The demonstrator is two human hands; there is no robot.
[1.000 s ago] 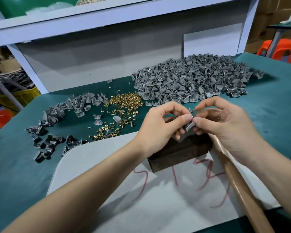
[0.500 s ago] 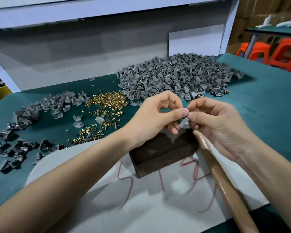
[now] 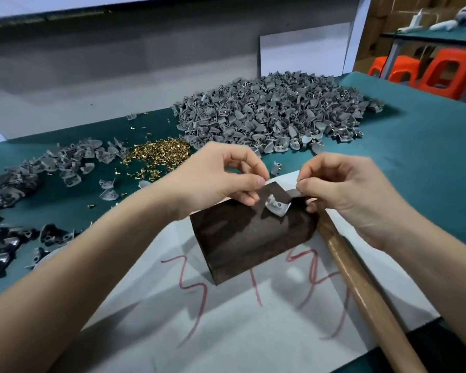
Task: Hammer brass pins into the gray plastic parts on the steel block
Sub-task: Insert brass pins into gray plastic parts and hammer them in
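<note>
The green-covered table (image 3: 428,146) carries everything. At its far side lies a broad heap of gray plastic parts (image 3: 275,114), with a smaller, darker scatter of the same parts (image 3: 24,189) trailing off to the far left. Between the two is a small pile of brass pins (image 3: 159,153). Nearer, a white sheet with red scrawl (image 3: 226,319) lies on the cloth, and the dark steel block (image 3: 248,235) sits on its far half.

One gray plastic part (image 3: 276,207) rests on the block's top near the far right corner, close to two edges, so a careless knock could send it off. Its holes face up, and no pin head shows in them as far as I can see.

The left hand (image 3: 215,181) hovers just left of the part, thumb and forefinger pinched together. I cannot tell whether they hold anything. The right hand (image 3: 342,189) is just to the part's right and about as near. Its thumb and forefinger are closed on something tiny and dull, likely a pin, though it is too small to be sure. Its lower fingers curl by the wooden hammer handle (image 3: 361,286), which runs from the block's right side toward the near right edge. The hammer's head is hidden behind that hand.

I judge the coming move to be short: down and inward from the right fingertips to the part's holes. There is open room above.
</note>
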